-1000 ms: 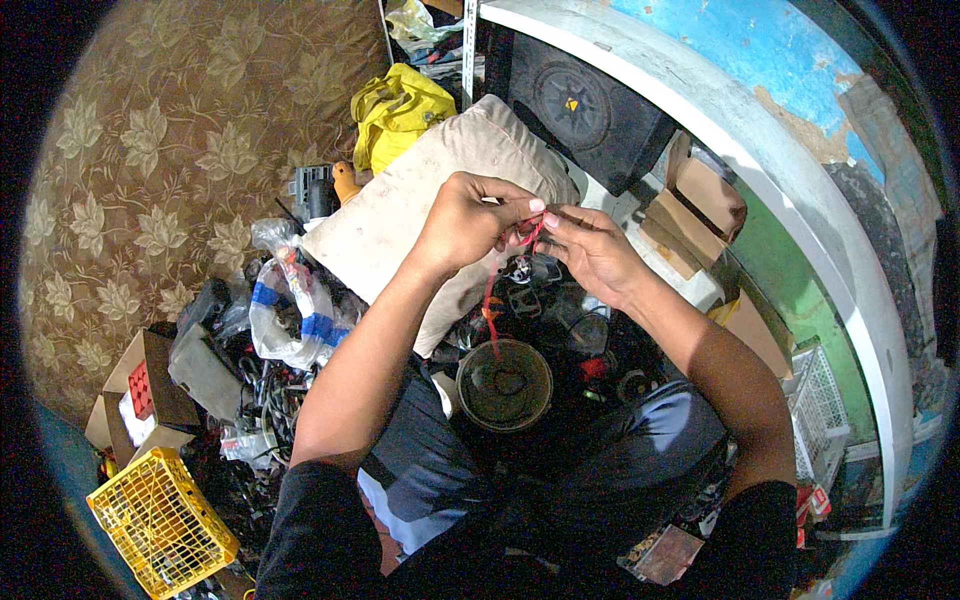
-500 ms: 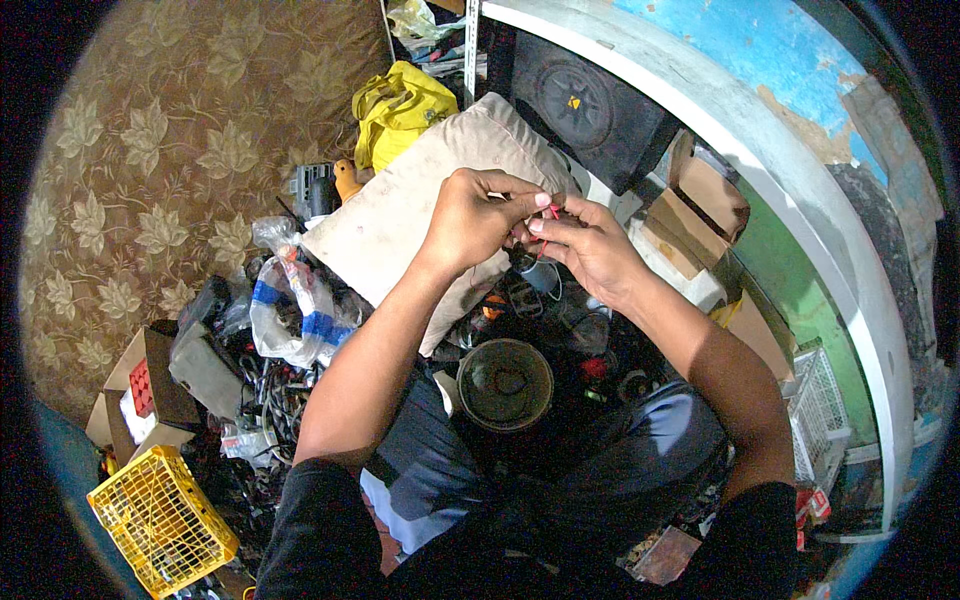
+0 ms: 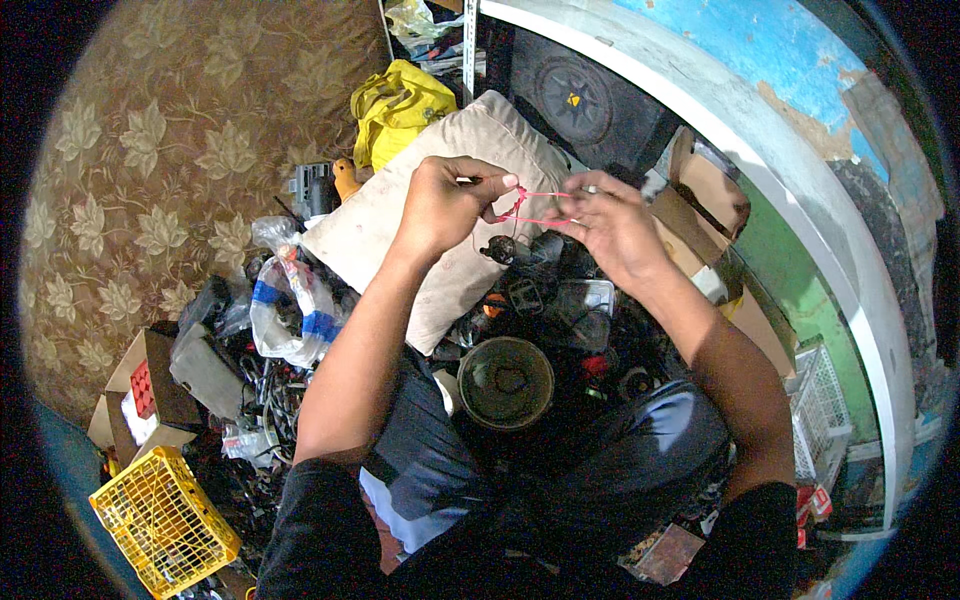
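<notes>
The left hand has its thumb and index finger clamped on a thin pinkish-red cord, bunched at the fingertips. Two taut strands of it run across to the right hand, whose fingers are blurred; whether they pinch or merely hook the cord, I cannot tell. A small, dark, roundish object hangs on thin strands just below the left fingers, in front of a beige fabric cushion. Nearer the person, between the knees, stands a round, greyish bucket.
</notes>
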Tool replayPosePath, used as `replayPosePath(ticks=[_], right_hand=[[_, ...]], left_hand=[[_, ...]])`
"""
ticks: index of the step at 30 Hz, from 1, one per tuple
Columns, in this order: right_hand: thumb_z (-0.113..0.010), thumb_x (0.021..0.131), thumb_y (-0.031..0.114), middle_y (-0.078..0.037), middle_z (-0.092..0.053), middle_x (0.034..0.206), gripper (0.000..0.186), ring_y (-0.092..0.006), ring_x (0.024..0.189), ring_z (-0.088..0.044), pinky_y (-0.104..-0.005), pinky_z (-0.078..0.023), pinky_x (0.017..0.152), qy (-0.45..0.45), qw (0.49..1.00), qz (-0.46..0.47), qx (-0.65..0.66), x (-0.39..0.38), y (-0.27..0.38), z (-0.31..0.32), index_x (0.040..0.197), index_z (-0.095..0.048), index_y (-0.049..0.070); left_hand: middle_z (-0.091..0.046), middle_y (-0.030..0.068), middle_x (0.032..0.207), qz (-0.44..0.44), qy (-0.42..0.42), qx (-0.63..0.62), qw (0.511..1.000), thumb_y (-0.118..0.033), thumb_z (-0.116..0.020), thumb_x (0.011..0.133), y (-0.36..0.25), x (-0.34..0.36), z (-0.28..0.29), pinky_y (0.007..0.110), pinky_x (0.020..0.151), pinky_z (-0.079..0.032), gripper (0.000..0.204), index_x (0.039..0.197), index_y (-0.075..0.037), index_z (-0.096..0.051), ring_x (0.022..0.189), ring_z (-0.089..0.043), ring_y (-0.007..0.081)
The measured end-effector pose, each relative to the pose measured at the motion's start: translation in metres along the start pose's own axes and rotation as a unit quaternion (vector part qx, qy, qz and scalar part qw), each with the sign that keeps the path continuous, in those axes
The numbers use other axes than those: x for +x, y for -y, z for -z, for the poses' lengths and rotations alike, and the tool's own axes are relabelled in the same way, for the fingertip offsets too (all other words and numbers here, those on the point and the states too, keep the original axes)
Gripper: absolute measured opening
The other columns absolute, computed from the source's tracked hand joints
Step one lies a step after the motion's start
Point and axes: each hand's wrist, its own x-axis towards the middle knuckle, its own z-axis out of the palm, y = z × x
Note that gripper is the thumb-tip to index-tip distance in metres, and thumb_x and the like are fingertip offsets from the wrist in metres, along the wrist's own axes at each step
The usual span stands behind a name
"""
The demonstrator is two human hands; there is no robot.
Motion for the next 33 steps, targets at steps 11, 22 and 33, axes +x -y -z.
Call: replayPosePath(ticks=[11,22,33], right_hand=[[-0.054,0.097,0.026,0.002,-0.050,0.059,0.027,-0.0053,0.048,-0.041,-0.0242,-0.031,0.044,0.148,0.884,-0.025,-0.444,-0.020,0.027,0.070,0.099,-0.071,0.004],[-0.058,0.096,0.025,-0.008,-0.072,0.080,0.027,-0.0152,0.075,-0.063,-0.0329,-0.050,0.072,0.083,0.791,-0.203,-0.571,-0.030,-0.011,0.180,0.100,-0.074,0.003],[-0.064,0.093,0.026,-0.010,-0.072,0.102,0.032,-0.0176,0.097,-0.066,-0.0342,-0.051,0.085,0.086,0.845,0.138,-0.509,-0.019,0.013,0.018,0.118,-0.066,0.005]], left_hand=[[-0.064,0.0071,0.084,-0.066,-0.061,0.030,0.995,-0.012,-0.077,0.082,0.005,0.006,0.046,0.026,0.056,-0.049,0.016,0.088,0.003,-0.074,0.061,-0.060,0.0121],[-0.072,0.0145,0.088,0.035,-0.022,-0.036,0.998,-0.013,-0.068,0.091,0.018,0.005,0.051,0.029,0.068,-0.059,0.021,0.096,0.007,-0.070,0.074,-0.071,0.0209],[-0.072,0.0118,0.084,0.044,0.007,-0.127,0.991,-0.014,-0.068,0.091,-0.004,-0.008,0.002,0.028,0.068,-0.056,0.019,0.091,0.004,-0.071,0.071,-0.069,0.0160]])
